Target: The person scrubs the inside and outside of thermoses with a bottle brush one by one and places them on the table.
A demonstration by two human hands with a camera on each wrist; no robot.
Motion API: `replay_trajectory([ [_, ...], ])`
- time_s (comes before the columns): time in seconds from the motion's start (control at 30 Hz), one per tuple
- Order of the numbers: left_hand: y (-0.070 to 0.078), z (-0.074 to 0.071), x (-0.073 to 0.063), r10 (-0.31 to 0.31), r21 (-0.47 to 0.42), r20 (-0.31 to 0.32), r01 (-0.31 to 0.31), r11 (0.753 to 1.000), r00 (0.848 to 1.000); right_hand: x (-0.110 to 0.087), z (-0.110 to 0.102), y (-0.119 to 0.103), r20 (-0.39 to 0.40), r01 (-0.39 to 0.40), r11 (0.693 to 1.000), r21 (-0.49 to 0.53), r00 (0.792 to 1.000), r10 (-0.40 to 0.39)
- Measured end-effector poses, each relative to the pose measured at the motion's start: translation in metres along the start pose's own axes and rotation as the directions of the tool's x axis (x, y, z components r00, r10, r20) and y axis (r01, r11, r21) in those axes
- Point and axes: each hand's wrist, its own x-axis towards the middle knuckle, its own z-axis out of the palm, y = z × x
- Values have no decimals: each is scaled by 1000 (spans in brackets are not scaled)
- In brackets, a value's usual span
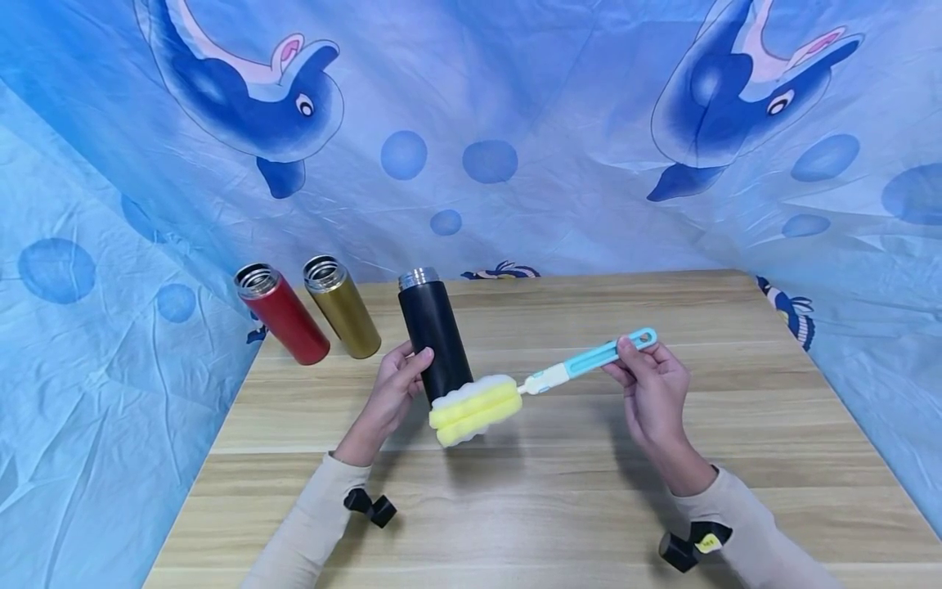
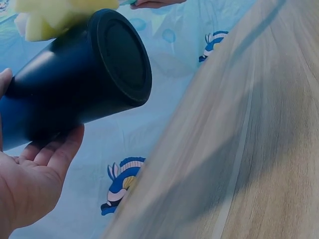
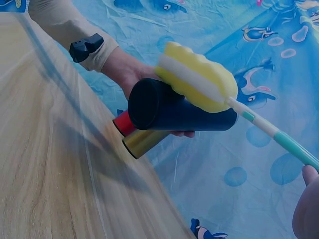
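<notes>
My left hand [image 1: 397, 384] grips a black vacuum flask [image 1: 436, 335] round its side, thumb on the near face. The flask is held up off the table, its bare threaded metal neck pointing away from me and its flat base [image 2: 127, 57] showing in the left wrist view. Between the thumb and fingers of my right hand [image 1: 657, 393], a bottle brush is pinched by its light blue handle [image 1: 592, 358]. Its yellow and white sponge head [image 1: 478, 407] points left and overlaps the flask's lower end in the head view.
A red flask [image 1: 283, 315] and a gold flask [image 1: 343, 308], both without lids, stand at the back left of the wooden table [image 1: 559, 499]. Blue cloth printed with dolphins [image 1: 294, 98] hangs behind and at both sides.
</notes>
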Motion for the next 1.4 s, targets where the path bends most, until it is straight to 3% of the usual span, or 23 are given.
replay_trajectory([
  [0.4, -4, 4, -2, 5, -40, -52, -7, 999, 999, 0, 2, 2, 3, 7, 1000, 15, 1000, -7],
  [0.77, -5, 2, -6, 5, -88, 75, 1, 996, 997, 3, 5, 4, -35, 29, 1000, -1, 999, -29],
  [0.97, -5, 2, -7, 34, -121, 136, -18, 992, 990, 5, 5, 4, -47, 36, 999, 7, 998, -36],
  [1.4, -5, 1, -7, 56, -108, 180, -37, 993, 982, 9, 5, -1, -67, 62, 997, 53, 996, -59],
])
